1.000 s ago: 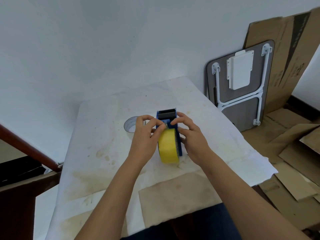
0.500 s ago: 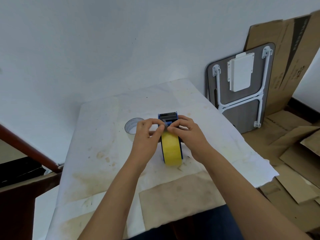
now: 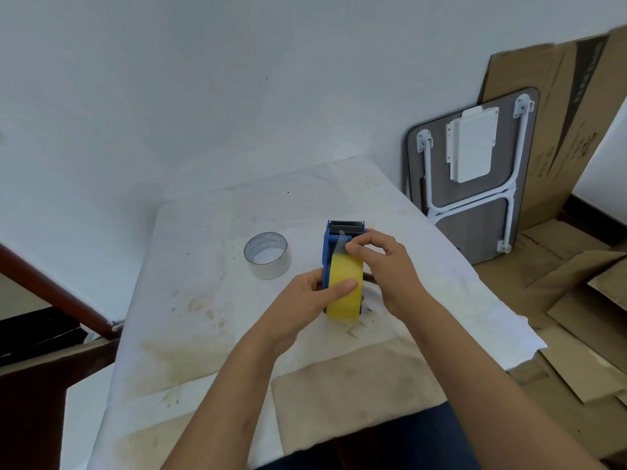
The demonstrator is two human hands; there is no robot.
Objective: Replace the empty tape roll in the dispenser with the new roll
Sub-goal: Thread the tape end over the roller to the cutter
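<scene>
**Threading the tape end**

The yellow roll (image 3: 344, 290) sits in the blue dispenser (image 3: 326, 252) on the table (image 3: 203, 266). The left hand (image 3: 305, 296) wraps the roll's side, thumb across its face. The right hand (image 3: 383, 262) pinches the loose tape end (image 3: 340, 244) near the cutter. That film is thin, limp and sticky, so pinch its edge. The empty core (image 3: 267, 255) stands nearby.

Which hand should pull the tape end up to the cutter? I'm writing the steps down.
Probably the right hand: its fingers already pinch the loose tape end just below the cutter, while the left hand steadies the yellow roll.
</scene>
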